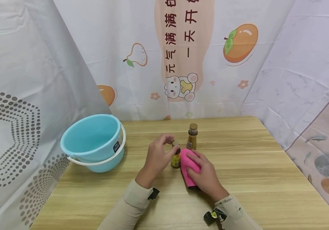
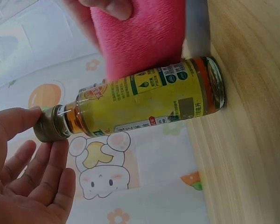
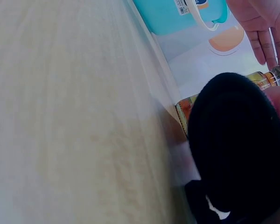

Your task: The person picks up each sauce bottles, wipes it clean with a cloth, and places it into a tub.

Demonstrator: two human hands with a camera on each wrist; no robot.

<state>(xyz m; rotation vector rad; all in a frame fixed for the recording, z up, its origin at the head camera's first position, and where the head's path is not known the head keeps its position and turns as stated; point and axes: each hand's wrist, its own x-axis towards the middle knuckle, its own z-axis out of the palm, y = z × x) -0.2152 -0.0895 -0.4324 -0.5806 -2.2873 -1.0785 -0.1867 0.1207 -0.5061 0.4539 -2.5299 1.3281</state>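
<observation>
A small glass bottle with a yellow label (image 2: 149, 98) and amber contents stands upright on the table. My left hand (image 1: 157, 156) pinches its gold-brown cap (image 2: 51, 124) between thumb and fingers. In my right hand (image 1: 206, 174) is a folded pink cloth (image 1: 188, 166) with a dark lower edge, its fuzzy face against the side of the bottle in the left wrist view. Behind the cloth a second bottle (image 1: 192, 137) with a brown cap stands on its own. A dark rounded shape (image 3: 238, 144) hides much of the labelled bottle in the right wrist view.
A light blue bucket (image 1: 117, 156) with a white handle stands at the table's left side. The wood-grain table (image 1: 253, 179) stretches away to the right, and a printed curtain (image 1: 110, 38) hangs along its back edge.
</observation>
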